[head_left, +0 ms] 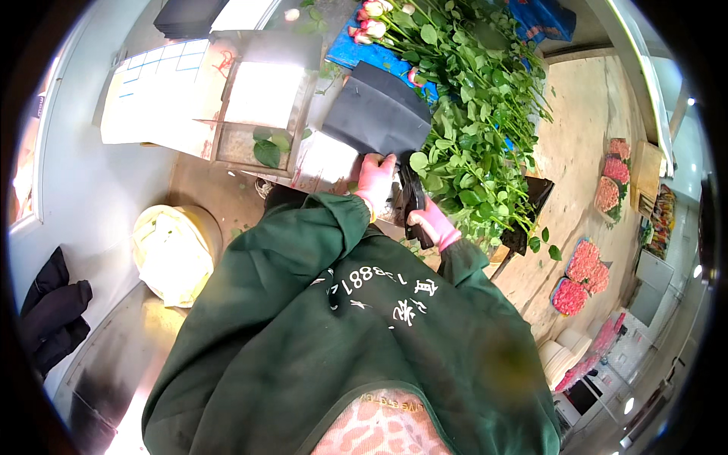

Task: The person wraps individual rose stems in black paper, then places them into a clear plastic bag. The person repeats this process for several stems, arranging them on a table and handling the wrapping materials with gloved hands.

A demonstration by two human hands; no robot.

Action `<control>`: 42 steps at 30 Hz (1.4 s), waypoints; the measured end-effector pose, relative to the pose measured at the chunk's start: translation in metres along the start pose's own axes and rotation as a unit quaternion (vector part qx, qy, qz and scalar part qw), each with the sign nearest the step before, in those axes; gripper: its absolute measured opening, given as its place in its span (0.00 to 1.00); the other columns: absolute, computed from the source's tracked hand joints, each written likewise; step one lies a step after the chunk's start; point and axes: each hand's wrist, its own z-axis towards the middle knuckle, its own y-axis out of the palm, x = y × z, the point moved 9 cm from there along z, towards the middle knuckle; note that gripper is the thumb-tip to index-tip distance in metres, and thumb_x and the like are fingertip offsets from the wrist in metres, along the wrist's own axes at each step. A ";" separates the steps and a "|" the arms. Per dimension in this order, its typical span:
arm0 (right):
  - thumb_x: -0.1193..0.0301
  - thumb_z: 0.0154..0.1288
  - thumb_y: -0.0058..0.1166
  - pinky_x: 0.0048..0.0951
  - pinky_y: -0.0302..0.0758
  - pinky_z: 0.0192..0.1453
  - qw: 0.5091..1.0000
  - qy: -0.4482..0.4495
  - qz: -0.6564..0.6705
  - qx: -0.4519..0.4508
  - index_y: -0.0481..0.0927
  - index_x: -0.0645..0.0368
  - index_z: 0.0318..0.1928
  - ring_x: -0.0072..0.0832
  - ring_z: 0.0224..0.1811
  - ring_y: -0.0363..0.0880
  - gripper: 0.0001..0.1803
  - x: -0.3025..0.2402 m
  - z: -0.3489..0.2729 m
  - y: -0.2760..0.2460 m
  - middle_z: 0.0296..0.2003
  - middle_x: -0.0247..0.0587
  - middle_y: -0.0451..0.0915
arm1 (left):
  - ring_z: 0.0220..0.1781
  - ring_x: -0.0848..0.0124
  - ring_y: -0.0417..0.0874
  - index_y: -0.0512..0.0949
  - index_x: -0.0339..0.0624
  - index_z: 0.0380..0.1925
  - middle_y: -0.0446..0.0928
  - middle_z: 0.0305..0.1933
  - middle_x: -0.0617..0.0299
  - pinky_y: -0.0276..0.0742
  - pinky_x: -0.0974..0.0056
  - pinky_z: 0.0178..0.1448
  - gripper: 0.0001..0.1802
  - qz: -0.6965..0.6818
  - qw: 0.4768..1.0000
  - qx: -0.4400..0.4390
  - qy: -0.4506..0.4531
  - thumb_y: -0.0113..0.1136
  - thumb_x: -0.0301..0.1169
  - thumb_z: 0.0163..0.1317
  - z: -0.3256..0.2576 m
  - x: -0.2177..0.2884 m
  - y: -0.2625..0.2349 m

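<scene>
My left hand point(375, 180), in a pink glove, pinches the near edge of a dark grey folded wrapping sheet point(379, 106) on the work table. My right hand point(434, 223), also gloved in pink, is closed around a long black stapler point(413, 193), its upper end beside the sheet's near corner. The sheet partly covers a blue sheet point(334, 54). Close on the right lies a large heap of leafy rose stems point(478, 114), with pink-and-white rose heads point(371, 29) at its far left end. Whether anything lies inside the fold is hidden.
Left of the sheet stands a clear-sided box point(250, 148) with loose leaves. A white board point(155, 91) lies beyond it. A yellow-lined bin point(178, 254) is on the floor at left. Pink flower bunches point(584, 273) lie on the wooden surface point(584, 129) at right.
</scene>
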 end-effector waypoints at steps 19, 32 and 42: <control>0.65 0.55 0.60 0.32 0.76 0.35 0.995 0.010 -0.095 0.032 0.77 0.68 0.38 0.28 0.27 0.77 0.17 0.022 0.045 0.009 0.27 0.36 0.79 | 0.40 0.56 0.82 0.78 0.37 0.45 0.82 0.39 0.47 0.76 0.54 0.48 0.22 0.276 0.912 -0.291 0.083 0.51 0.46 0.67 -0.021 0.056 -0.034; 0.57 0.52 0.68 0.43 0.66 0.68 0.948 -0.211 -0.238 -0.014 0.64 0.55 0.68 0.51 0.64 0.68 0.44 -0.293 0.194 0.466 0.59 0.59 0.71 | 0.55 0.54 0.77 0.77 0.41 0.50 0.77 0.52 0.52 0.73 0.59 0.59 0.14 0.347 0.873 0.142 0.311 0.56 0.29 0.65 0.013 0.311 -0.557; 0.67 0.60 0.56 0.44 0.74 0.53 0.815 -0.358 -0.397 0.226 0.77 0.56 0.52 0.47 0.49 0.75 0.18 -0.389 0.290 0.518 0.48 0.48 0.76 | 0.67 0.55 0.66 0.72 0.44 0.57 0.69 0.62 0.57 0.63 0.52 0.69 0.27 0.626 0.636 0.030 0.450 0.62 0.31 0.53 0.090 0.336 -0.551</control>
